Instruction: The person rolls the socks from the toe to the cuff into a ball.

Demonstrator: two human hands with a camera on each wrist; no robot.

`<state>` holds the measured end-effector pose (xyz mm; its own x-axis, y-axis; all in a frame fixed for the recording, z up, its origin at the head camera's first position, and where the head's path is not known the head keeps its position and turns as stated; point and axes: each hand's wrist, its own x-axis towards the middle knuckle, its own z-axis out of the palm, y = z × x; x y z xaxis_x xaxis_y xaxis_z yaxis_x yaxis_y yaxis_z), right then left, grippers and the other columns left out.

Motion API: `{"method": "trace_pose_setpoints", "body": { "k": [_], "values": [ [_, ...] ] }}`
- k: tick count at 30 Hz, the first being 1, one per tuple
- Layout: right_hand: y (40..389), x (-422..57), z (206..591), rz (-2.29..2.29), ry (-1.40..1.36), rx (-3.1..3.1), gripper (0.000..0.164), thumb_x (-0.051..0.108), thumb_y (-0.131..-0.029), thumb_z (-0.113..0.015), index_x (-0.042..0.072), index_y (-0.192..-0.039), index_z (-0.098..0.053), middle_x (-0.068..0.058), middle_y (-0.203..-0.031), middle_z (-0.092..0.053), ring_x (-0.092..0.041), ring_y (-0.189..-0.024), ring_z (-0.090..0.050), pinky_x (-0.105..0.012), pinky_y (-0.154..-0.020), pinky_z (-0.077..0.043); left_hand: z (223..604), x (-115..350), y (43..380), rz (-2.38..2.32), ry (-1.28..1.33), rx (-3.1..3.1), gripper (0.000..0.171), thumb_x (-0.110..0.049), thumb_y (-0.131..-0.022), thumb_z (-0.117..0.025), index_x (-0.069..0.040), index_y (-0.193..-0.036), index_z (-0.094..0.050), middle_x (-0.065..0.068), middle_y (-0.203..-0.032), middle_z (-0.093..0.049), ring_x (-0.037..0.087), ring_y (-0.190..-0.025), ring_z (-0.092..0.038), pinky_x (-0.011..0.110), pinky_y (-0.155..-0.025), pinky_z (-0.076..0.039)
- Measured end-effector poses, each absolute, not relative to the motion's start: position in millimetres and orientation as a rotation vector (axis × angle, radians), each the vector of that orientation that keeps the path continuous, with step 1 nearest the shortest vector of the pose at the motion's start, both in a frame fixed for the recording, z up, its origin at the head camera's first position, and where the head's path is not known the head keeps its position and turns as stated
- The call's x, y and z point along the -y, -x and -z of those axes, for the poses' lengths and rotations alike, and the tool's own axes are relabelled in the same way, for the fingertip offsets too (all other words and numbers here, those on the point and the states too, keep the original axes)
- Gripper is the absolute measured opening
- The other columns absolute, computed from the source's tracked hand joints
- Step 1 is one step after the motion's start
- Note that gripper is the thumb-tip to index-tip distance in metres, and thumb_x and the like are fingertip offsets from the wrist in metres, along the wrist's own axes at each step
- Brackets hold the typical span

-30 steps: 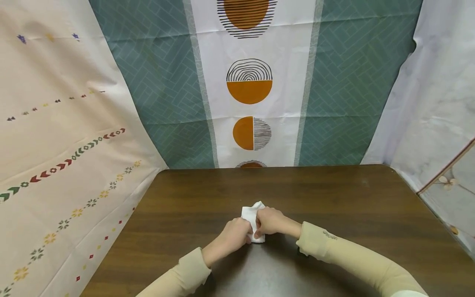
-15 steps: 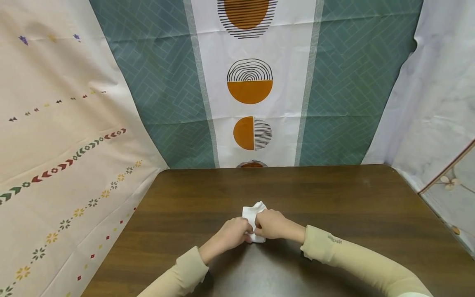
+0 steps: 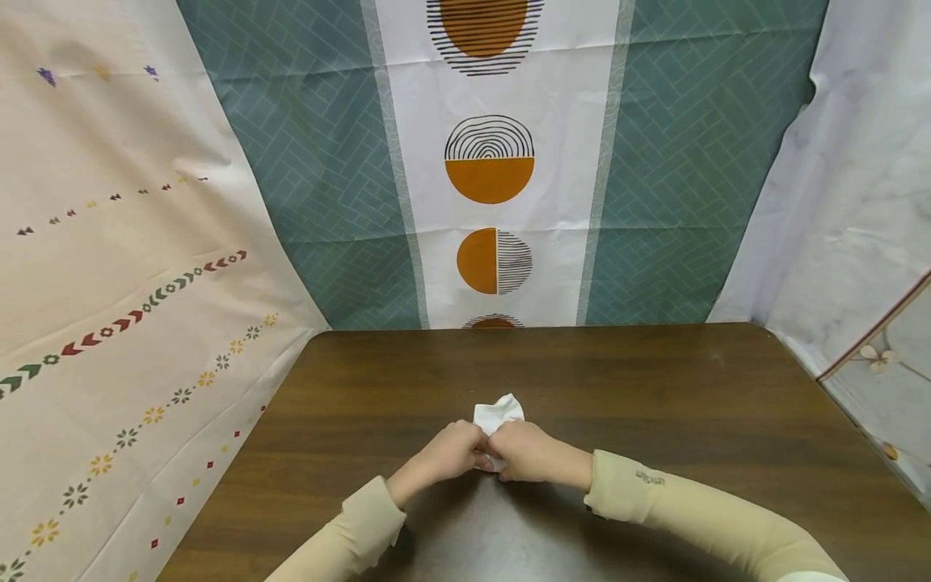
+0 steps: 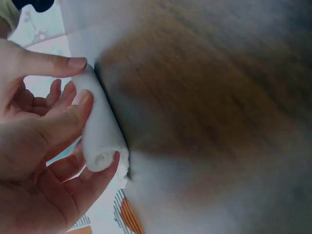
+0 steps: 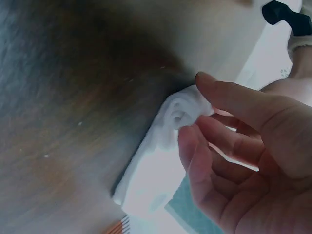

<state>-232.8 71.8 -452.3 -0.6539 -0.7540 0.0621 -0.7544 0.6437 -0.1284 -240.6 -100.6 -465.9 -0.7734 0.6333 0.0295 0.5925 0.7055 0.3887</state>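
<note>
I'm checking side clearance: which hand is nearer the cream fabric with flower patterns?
Left. The left hand holds the rolled white cloth at its left, apart from the cream fabric. The right hand holds the cloth at its right, farther from that fabric.

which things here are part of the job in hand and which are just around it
In the job, it seems:
- white cloth, partly rolled
- left hand and right hand, both holding it
- brown table beneath

Just around:
- patterned backdrop
- cream sheet, picture's left
- marbled sheet, picture's right
</note>
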Motion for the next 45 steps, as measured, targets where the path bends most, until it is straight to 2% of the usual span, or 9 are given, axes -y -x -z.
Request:
{"method": "trace_pose_setpoints", "body": {
  "k": [3,6,14,18,22,25,29,37,45],
  "values": [
    [235.1,-70.6,454.9,-0.11,-1.361,2.763,0.032,0.021,-0.062,-0.089,0.018,-0.071,-0.058,0.007,-0.065,-0.055,-0.007,-0.06,-0.043,-0.026,-0.055,-0.04,469.3,102.3,243.8,-0.675,-0.982,-2.768,0.012,-0.019,-0.075,-0.08,-0.014,-0.068,-0.071,-0.011,-0.058,-0.06,-0.002,-0.053,-0.038,0.016,-0.051,-0.035],
    [237.6,-69.3,455.9,-0.032,-1.399,2.68,0.032,0.022,-0.06,-0.089,0.018,-0.071,-0.059,0.005,-0.065,-0.058,-0.009,-0.058,-0.049,-0.027,-0.056,-0.042,471.7,103.1,246.8,-0.747,-0.946,-2.748,0.016,-0.019,-0.074,-0.08,-0.014,-0.065,-0.068,-0.011,-0.055,-0.056,-0.001,-0.051,-0.037,0.016,-0.05,-0.033],
    [242.4,-66.5,454.8,0.096,-1.453,2.6,0.028,0.021,-0.061,-0.085,0.019,-0.063,-0.057,0.004,-0.061,-0.059,-0.013,-0.054,-0.051,-0.029,-0.056,-0.043,473.0,103.4,247.8,-0.725,-0.918,-2.786,0.013,-0.023,-0.071,-0.083,-0.015,-0.073,-0.072,-0.012,-0.059,-0.061,0.0,-0.056,-0.04,0.017,-0.055,-0.036],
    [246.0,-67.3,453.5,0.088,-1.483,2.608,0.028,0.021,-0.062,-0.085,0.019,-0.062,-0.057,0.004,-0.06,-0.058,-0.011,-0.054,-0.048,-0.028,-0.055,-0.042,471.5,103.5,246.0,-0.731,-0.918,-2.796,0.015,-0.022,-0.07,-0.084,-0.015,-0.071,-0.071,-0.012,-0.059,-0.06,-0.001,-0.055,-0.041,0.017,-0.054,-0.036],
    [251.1,-67.5,451.2,0.033,-1.538,2.663,0.033,0.018,-0.065,-0.083,0.019,-0.055,-0.052,0.008,-0.053,-0.048,-0.007,-0.052,-0.037,-0.023,-0.051,-0.034,471.4,105.0,245.3,-0.739,-0.923,-2.785,0.017,-0.021,-0.068,-0.086,-0.014,-0.071,-0.071,-0.011,-0.061,-0.062,-0.002,-0.056,-0.043,0.016,-0.054,-0.038],
    [253.9,-68.1,448.0,-0.047,-1.56,2.728,0.041,0.015,-0.065,-0.082,0.018,-0.053,-0.043,0.011,-0.05,-0.033,-0.006,-0.052,-0.029,-0.021,-0.049,-0.026,472.8,106.7,245.9,-0.759,-0.918,-2.761,0.016,-0.02,-0.068,-0.086,-0.015,-0.077,-0.074,-0.01,-0.067,-0.067,-0.003,-0.059,-0.046,0.015,-0.056,-0.041],
    [255.3,-68.3,443.5,-0.09,-1.566,2.779,0.045,0.014,-0.065,-0.081,0.018,-0.052,-0.038,0.012,-0.05,-0.026,-0.005,-0.052,-0.026,-0.02,-0.049,-0.023,472.2,107.8,245.3,-0.8,-0.91,-2.741,0.017,-0.017,-0.069,-0.085,-0.016,-0.083,-0.076,-0.009,-0.071,-0.069,-0.003,-0.061,-0.049,0.015,-0.058,-0.043],
    [254.3,-69.3,442.5,0.005,-1.599,2.77,0.022,0.014,-0.072,-0.078,0.016,-0.062,-0.059,0.005,-0.057,-0.054,-0.006,-0.054,-0.038,-0.023,-0.051,-0.035,469.4,108.7,241.6,-0.877,-0.966,-2.741,0.014,-0.015,-0.07,-0.083,-0.013,-0.077,-0.072,-0.013,-0.063,-0.064,-0.007,-0.055,-0.048,0.015,-0.054,-0.042],
    [251.5,-70.9,445.1,0.037,-1.648,2.659,0.016,0.008,-0.071,-0.078,0.013,-0.07,-0.063,0.003,-0.063,-0.058,-0.008,-0.056,-0.044,-0.022,-0.054,-0.039,475.4,106.4,245.6,-0.837,-0.878,-2.771,0.024,-0.016,-0.064,-0.087,-0.013,-0.078,-0.068,-0.008,-0.068,-0.067,0.0,-0.06,-0.049,0.017,-0.058,-0.041]
  ]
}}
